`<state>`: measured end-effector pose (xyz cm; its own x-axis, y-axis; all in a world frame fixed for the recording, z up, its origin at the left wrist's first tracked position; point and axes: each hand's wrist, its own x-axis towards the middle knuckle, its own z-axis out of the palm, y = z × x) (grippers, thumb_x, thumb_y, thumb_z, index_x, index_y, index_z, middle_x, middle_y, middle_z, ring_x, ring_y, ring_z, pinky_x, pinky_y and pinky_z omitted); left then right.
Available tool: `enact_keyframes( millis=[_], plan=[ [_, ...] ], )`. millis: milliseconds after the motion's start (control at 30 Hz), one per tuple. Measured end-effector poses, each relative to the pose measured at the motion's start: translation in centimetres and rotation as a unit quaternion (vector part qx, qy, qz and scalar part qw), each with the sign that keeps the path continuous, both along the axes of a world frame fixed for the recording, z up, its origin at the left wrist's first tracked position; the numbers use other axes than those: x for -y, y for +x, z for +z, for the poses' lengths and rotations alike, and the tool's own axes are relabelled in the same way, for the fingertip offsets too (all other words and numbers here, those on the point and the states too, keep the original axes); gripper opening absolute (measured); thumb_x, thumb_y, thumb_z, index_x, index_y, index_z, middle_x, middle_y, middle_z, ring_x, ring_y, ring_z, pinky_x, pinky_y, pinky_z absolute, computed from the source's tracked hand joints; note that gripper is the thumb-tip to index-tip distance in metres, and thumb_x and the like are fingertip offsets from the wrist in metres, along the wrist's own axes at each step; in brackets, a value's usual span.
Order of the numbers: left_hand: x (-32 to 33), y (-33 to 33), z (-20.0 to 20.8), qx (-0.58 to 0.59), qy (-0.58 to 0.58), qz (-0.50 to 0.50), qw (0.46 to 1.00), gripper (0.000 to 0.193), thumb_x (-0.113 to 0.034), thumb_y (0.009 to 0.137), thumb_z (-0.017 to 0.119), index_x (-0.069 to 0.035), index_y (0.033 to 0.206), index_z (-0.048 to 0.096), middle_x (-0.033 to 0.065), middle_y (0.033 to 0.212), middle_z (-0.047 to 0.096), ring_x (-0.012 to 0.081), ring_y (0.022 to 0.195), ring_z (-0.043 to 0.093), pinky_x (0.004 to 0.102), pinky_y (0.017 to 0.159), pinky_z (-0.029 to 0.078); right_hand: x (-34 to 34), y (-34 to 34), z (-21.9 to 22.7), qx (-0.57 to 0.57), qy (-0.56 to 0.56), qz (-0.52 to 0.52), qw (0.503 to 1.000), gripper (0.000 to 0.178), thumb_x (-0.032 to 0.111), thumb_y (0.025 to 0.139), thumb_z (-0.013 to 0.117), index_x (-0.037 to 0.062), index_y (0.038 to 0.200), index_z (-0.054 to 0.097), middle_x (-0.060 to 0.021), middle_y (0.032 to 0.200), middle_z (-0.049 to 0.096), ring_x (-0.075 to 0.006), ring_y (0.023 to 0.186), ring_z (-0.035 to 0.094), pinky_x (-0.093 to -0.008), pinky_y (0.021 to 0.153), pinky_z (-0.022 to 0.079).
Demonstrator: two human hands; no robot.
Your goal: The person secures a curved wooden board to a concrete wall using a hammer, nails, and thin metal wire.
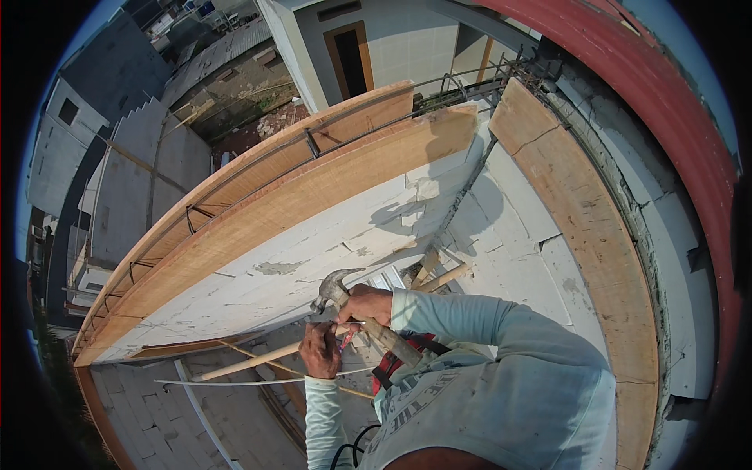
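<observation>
Your right hand (366, 304) is gripping a claw hammer (338, 286) by its wooden handle. Your left hand (319, 350), just below the hammer, is pinching something small and red (348, 338).

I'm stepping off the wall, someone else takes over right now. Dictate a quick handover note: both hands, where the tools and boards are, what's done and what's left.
Right hand: shut on the wooden-handled steel claw hammer, head raised over the white block wall.
Left hand: fingers pinched on something small beside a red-handled tool; cannot tell what.
Done: long plywood form boards stand along the wall top with the steel rebar cage between them.
Left: whether the near board is fastened cannot be seen; check it.
</observation>
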<state>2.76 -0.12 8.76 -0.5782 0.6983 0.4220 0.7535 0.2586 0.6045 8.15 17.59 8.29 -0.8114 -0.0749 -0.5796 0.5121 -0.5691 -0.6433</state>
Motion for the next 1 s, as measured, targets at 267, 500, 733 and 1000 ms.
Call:
enact_keyframes(
  millis=[267, 500, 733, 1000],
  plan=[
    [-1.4, -1.5, 0.0, -0.066, -0.055, -0.100, 0.991, 0.025, 0.004, 0.075, 0.062, -0.007, 0.095, 0.052, 0.0118, 0.083, 0.057, 0.0322, 0.067, 0.059, 0.0413, 0.057, 0.047, -1.7, 1.3, 0.2, -0.015, -0.041, -0.021, 0.999, 0.009, 0.000, 0.077, 0.065, -0.0072, 0.072, 0.062, -0.0136, 0.066, 0.061, -0.0182, 0.054, 0.054, -0.0329, 0.048, 0.040],
    [-4.3, -2.6, 0.8, 0.037, -0.036, -0.073, 0.996, 0.011, -0.003, 0.084, 0.060, -0.006, 0.091, 0.052, 0.0126, 0.082, 0.057, 0.0337, 0.066, 0.058, 0.0423, 0.057, 0.045, -4.4, 1.7, 0.4, -0.025, 0.089, 0.003, 0.996, 0.020, 0.012, 0.082, 0.065, -0.0004, 0.067, 0.063, -0.0072, 0.066, 0.061, -0.0141, 0.055, 0.055, -0.0321, 0.051, 0.043],
    [-5.8, -6.6, 3.4, 0.125, 0.092, 0.005, 0.988, 0.016, -0.012, 0.091, 0.057, 0.001, 0.085, 0.051, 0.0119, 0.075, 0.051, 0.0230, 0.065, 0.048, 0.0311, 0.061, 0.040, -8.7, 2.8, -0.3, -0.141, 0.162, -0.052, 0.975, 0.037, 0.020, 0.086, 0.062, -0.0002, 0.115, 0.051, -0.0046, 0.074, 0.060, -0.0111, 0.061, 0.054, -0.0271, 0.063, 0.047],
    [-8.2, -10.5, 6.5, 0.145, 0.153, 0.042, 0.977, 0.019, -0.016, 0.094, 0.055, 0.000, 0.084, 0.051, 0.0068, 0.079, 0.048, 0.0170, 0.072, 0.042, 0.0293, 0.068, 0.037, -13.7, 6.0, 4.2, -0.060, 0.288, -0.147, 0.944, 0.026, 0.027, 0.089, 0.060, 0.0051, 0.103, 0.055, -0.0008, 0.081, 0.056, -0.0099, 0.067, 0.053, -0.0285, 0.062, 0.046]
  ],
)
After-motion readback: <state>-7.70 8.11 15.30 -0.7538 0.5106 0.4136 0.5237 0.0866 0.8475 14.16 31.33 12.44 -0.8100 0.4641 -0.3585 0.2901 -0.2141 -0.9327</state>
